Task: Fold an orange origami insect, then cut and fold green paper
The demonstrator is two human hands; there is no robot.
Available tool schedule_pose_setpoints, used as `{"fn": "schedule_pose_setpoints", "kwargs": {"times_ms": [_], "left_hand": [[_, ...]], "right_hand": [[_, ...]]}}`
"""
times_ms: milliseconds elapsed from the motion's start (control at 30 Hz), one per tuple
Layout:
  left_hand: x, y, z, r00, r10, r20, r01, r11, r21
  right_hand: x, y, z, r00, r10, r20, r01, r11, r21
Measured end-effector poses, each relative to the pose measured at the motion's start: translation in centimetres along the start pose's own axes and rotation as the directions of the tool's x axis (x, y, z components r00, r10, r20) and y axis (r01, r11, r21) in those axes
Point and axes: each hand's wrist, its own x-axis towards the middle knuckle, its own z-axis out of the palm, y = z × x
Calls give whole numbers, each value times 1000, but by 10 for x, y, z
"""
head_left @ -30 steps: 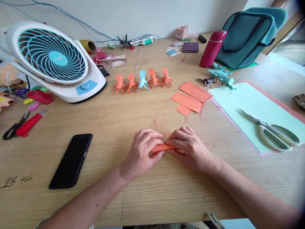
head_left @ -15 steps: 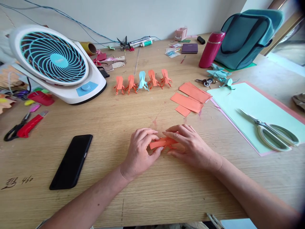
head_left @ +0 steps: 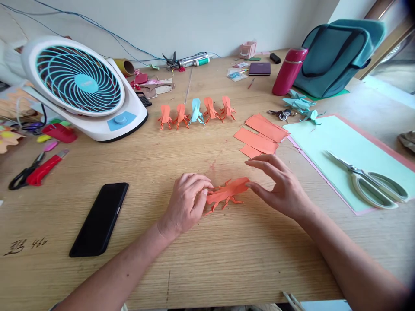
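Note:
An orange folded-paper insect (head_left: pixel 228 191) with thin legs spread to both sides rests on the wooden table (head_left: pixel 207 268) in front of me. My left hand (head_left: pixel 188 199) pinches its left end between thumb and fingers, which partly hide that end. At the other end, my right hand (head_left: pixel 279 183) is open, fingers apart, its thumb tip beside the paper's wide right tip; I cannot tell whether they touch. Beyond my hands stands a row of similar paper insects, several orange (head_left: pixel 212 109) and one light blue (head_left: pixel 196 111).
Orange paper strips (head_left: pixel 256 140) lie beyond my right hand. Scissors (head_left: pixel 372 179) rest on pale green sheets (head_left: pixel 317 155) at right. A black phone (head_left: pixel 100 219) lies left, below a white fan (head_left: pixel 129 116). A red bottle (head_left: pixel 289 71) and teal bag (head_left: pixel 333 60) stand back right.
My right hand has let go of the paper insect and moved right, its fingers spreading. More of the insect's body and legs now shows. My left hand stays at the left end.

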Motion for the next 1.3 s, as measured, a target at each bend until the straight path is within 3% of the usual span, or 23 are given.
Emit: {"fn": "schedule_pose_setpoints", "kwargs": {"times_ms": [100, 267, 467, 633, 733, 900, 1100, 1300], "left_hand": [[0, -8, -6, 999, 9, 50, -12, 999, 46], [-3, -11, -12, 986, 32, 161, -47, 994, 94], [-3, -4, -15, 953, 101, 287, -103, 995, -8], [-2, -7, -12, 968, 81, 236, -72, 996, -46], [-3, -8, -12, 972, 56, 228, -46, 998, -49], [-7, -6, -15, 953, 40, 300, -30, 999, -36], [-11, -2, -7, 942, 42, 333, -35, 999, -27], [-16, 3, 5, 964, 38, 262, -26, 999, -48]], "right_hand": [[0, -6, -3, 997, 20, -73, -18, 999, 29], [-2, -13, 1, 998, -59, 5, 58, 997, 51], [-2, -13, 1, 998, -46, -38, 47, 998, 34], [-6, -23, -1, 998, 9, -58, -6, 999, 43], [-18, -40, 3, 991, 113, 67, -117, 991, 60], [-44, -67, 21, 919, 276, 281, -283, 959, -16], [-49, -74, 38, 914, 327, 238, -296, 942, -158], [-46, -73, 41, 902, 393, 179, -380, 919, -103]]}}
